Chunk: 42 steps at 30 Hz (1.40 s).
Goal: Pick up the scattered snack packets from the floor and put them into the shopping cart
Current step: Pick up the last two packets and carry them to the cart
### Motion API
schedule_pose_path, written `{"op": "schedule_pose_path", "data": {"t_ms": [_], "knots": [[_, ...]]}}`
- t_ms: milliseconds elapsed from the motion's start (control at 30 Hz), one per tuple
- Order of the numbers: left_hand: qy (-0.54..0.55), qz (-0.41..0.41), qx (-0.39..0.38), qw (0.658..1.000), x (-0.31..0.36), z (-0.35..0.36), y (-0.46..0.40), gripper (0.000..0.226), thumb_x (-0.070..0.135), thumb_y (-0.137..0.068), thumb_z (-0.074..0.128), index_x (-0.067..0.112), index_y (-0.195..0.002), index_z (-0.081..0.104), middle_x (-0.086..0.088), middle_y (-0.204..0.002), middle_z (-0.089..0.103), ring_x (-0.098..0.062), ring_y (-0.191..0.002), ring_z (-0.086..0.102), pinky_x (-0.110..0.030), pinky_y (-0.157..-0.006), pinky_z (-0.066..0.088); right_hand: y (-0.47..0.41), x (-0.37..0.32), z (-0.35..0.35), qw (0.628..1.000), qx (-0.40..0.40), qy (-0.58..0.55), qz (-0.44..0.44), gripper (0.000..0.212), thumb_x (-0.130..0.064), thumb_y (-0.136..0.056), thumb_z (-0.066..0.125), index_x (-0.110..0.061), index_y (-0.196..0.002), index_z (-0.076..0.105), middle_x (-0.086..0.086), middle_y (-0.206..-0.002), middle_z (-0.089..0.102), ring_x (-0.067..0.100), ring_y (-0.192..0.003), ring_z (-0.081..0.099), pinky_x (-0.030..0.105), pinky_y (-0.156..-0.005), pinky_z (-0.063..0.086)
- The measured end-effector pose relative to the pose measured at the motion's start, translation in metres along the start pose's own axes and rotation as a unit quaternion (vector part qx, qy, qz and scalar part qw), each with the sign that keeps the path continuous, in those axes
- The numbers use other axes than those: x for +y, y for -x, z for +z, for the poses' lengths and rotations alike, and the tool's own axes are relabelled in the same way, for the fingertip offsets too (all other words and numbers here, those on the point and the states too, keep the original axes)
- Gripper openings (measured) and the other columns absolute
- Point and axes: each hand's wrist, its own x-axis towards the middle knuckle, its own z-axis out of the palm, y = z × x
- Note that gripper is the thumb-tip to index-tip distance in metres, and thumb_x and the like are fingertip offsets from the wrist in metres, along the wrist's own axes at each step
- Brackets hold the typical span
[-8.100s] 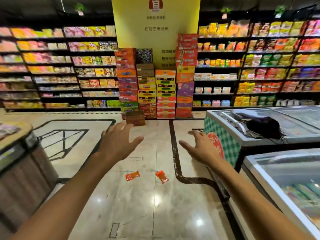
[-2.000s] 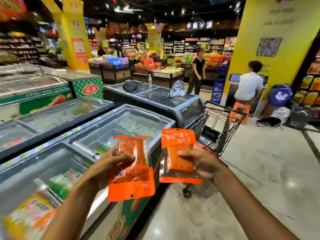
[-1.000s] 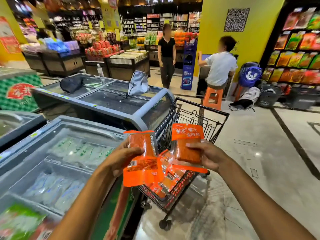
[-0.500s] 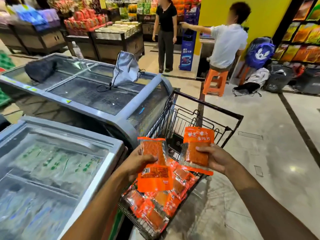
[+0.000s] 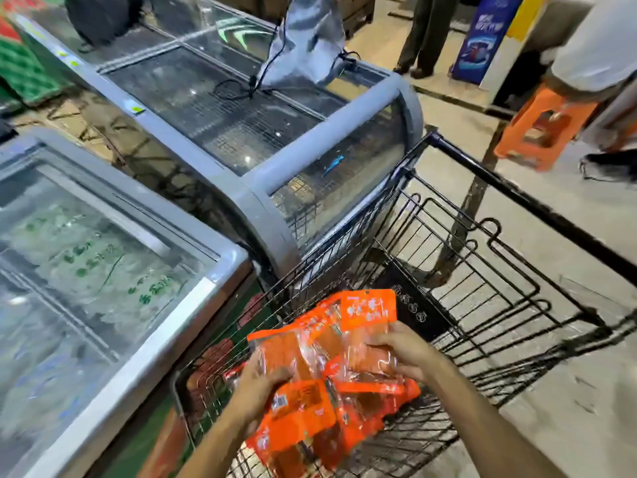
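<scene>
From the head camera, both hands are down inside the near end of the black wire shopping cart (image 5: 510, 291). The left hand (image 5: 256, 391) curls its fingers (image 5: 275, 376) over an orange snack packet (image 5: 296, 405), thumb side pressed on its clear window. The right hand (image 5: 405, 350) grips a second orange packet (image 5: 370, 315), its fingers wrapped over the packet's lower half and its printed orange header pointing toward the far end of the cart. Both packets lie against a heap of more orange packets (image 5: 344, 439) in the near corner of the cart basket. The cart's left side stands just beside a grey chest freezer (image 5: 262, 201) with a curved glass end. An orange plastic stool (image 5: 544, 127) stands on the floor, well beyond the cart's far right corner.
</scene>
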Motion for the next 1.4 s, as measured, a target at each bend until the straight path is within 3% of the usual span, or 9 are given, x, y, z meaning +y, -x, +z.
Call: {"op": "schedule_pose_path", "data": {"t_ms": [233, 367, 500, 633, 800, 933, 1067, 1200, 1400], "knots": [[0.054, -0.045, 0.098, 0.993, -0.076, -0.082, -0.078, 0.055, -0.010, -0.074, 0.076, 0.011, -0.123, 0.063, -0.031, -0.111, 0.071, -0.046, -0.088, 0.071, -0.065, -0.087, 0.055, -0.117, 0.053, 0.050, 0.989, -0.022, 0.134, 0.065, 0.019, 0.003, -0.084, 0.070, -0.010, -0.090, 0.058, 0.000, -0.084, 0.069, 0.009, -0.068, 0.065, 0.021, -0.055, 0.049], [0.071, -0.052, 0.176, 0.980, -0.112, -0.111, -0.104, 0.067, 0.010, -0.052, 0.091, 0.016, -0.115, 0.069, -0.020, -0.106, 0.076, -0.036, -0.088, 0.075, -0.046, -0.079, 0.059, -0.176, 0.091, 0.083, 0.969, -0.047, 0.227, 0.080, 0.023, 0.011, -0.083, 0.066, -0.005, -0.097, 0.060, -0.002, -0.071, 0.066, -0.002, -0.047, 0.060, 0.014, -0.045, 0.043], [0.066, -0.039, 0.246, 0.966, -0.131, -0.111, -0.134, 0.038, -0.012, -0.072, 0.076, 0.006, -0.104, 0.065, -0.023, -0.093, 0.075, -0.025, -0.068, 0.070, -0.035, -0.061, 0.060, -0.217, 0.118, 0.107, 0.953, -0.073, 0.284, 0.080, 0.026, 0.008, -0.079, 0.070, -0.010, -0.097, 0.064, 0.004, -0.083, 0.070, 0.003, -0.057, 0.063, 0.022, -0.054, 0.052], [0.052, -0.039, 0.294, 0.954, -0.145, -0.115, -0.154, 0.035, -0.022, -0.078, 0.066, 0.006, -0.097, 0.062, -0.014, -0.079, 0.069, -0.014, -0.049, 0.062, -0.025, -0.044, 0.052, -0.235, 0.123, 0.121, 0.941, -0.067, 0.323, 0.079, 0.020, 0.009, -0.084, 0.067, -0.009, -0.092, 0.062, 0.001, -0.075, 0.063, -0.005, -0.044, 0.056, 0.011, -0.044, 0.041], [0.017, -0.075, 0.369, 0.926, -0.170, -0.122, -0.161, 0.034, -0.020, -0.076, 0.067, 0.011, -0.088, 0.062, 0.005, -0.061, 0.068, -0.013, -0.047, 0.059, -0.027, -0.047, 0.051, -0.245, 0.128, 0.121, 0.926, -0.050, 0.371, 0.048, 0.025, -0.001, -0.084, 0.072, -0.014, -0.099, 0.057, -0.002, -0.083, 0.057, 0.010, -0.070, 0.053, 0.004, -0.040, 0.033], [-0.006, -0.105, 0.437, 0.893, -0.207, -0.138, -0.174, 0.047, 0.008, -0.065, 0.084, 0.015, -0.108, 0.067, -0.017, -0.094, 0.077, -0.041, -0.080, 0.073, -0.060, -0.077, 0.060, -0.262, 0.146, 0.117, 0.921, -0.030, 0.387, 0.041, 0.031, -0.001, -0.077, 0.080, -0.009, -0.101, 0.062, -0.001, -0.094, 0.063, 0.020, -0.089, 0.061, 0.015, -0.064, 0.046], [-0.030, -0.142, 0.482, 0.864, -0.170, -0.122, -0.155, 0.041, 0.009, -0.082, 0.081, 0.017, -0.115, 0.057, -0.003, -0.079, 0.067, -0.024, -0.062, 0.063, -0.033, -0.056, 0.052, -0.263, 0.147, 0.118, 0.910, -0.020, 0.412, 0.031, 0.077, -0.004, -0.078, 0.079, -0.010, -0.145, 0.042, 0.006, -0.132, 0.058, 0.020, -0.101, 0.065, 0.023, -0.080, 0.057], [-0.073, -0.145, 0.480, 0.862, -0.165, -0.119, -0.153, 0.053, 0.014, -0.080, 0.084, 0.019, -0.118, 0.047, -0.002, -0.080, 0.067, -0.029, -0.067, 0.069, -0.042, -0.057, 0.057, -0.262, 0.142, 0.115, 0.902, 0.022, 0.431, 0.021, 0.074, -0.003, -0.081, 0.077, -0.009, -0.145, 0.040, -0.007, -0.080, 0.048, 0.010, -0.060, 0.053, 0.014, -0.047, 0.043], [-0.153, -0.155, 0.458, 0.862, -0.147, -0.113, -0.150, 0.072, 0.045, -0.061, 0.087, 0.025, -0.112, 0.039, -0.014, -0.114, 0.062, -0.037, -0.090, 0.069, -0.050, -0.081, 0.060, -0.246, 0.134, 0.111, 0.890, 0.080, 0.449, -0.007, 0.048, -0.016, -0.080, 0.076, -0.020, -0.122, 0.052, 0.004, -0.093, 0.071, 0.025, -0.087, 0.069, 0.040, -0.078, 0.058]]}}
